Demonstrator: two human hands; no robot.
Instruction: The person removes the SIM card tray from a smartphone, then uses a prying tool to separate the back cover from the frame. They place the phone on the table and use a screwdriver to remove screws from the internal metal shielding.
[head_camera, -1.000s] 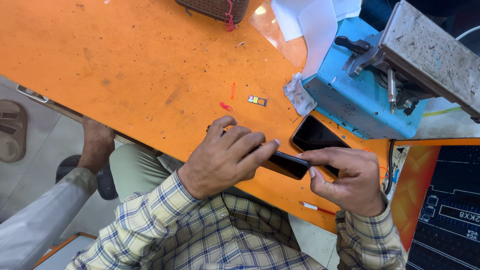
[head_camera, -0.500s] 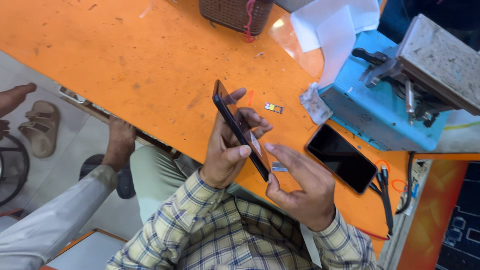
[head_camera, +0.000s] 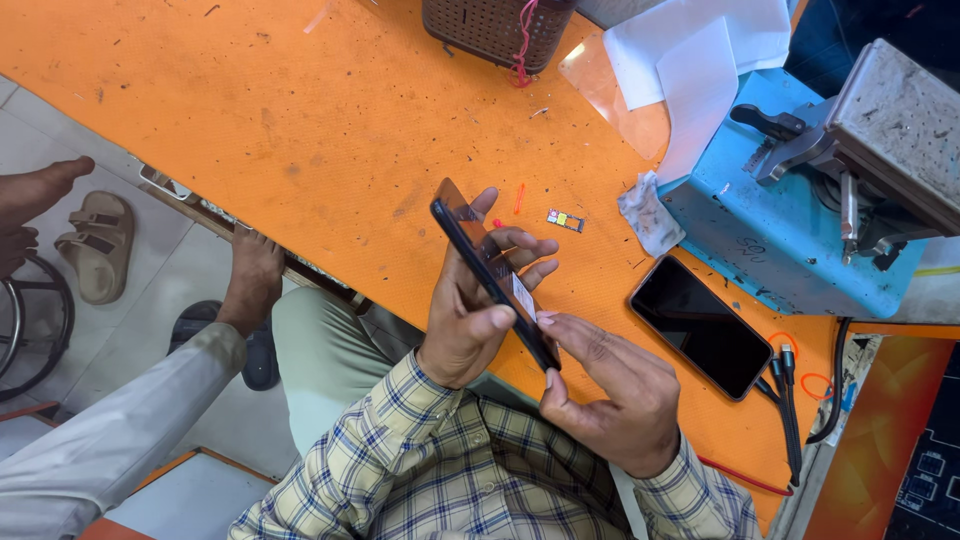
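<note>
The person is holding a dark phone (head_camera: 492, 272) up off the orange table (head_camera: 300, 130), tipped on its edge so its long side faces them. I think it is held that way so the side of it is easy to see and reach.

The left hand (head_camera: 478, 318) is wrapped around the phone, thumb on the near side and fingers curled round the far side. It is a firm hold, closed on the phone. The right hand (head_camera: 608, 395) is lower down, with its fingers loosely bent and not closed round anything. One fingertip touches the lower end of the phone, right by a little white sticker (head_camera: 524, 297) (I cannot tell if it is pressing or peeling).

A second phone (head_camera: 702, 326) lies flat on the table, screen up, just beside a blue machine (head_camera: 790, 230). A tiny card tray (head_camera: 565, 220) sits on the table near the raised phone, apart from both hands.
</note>
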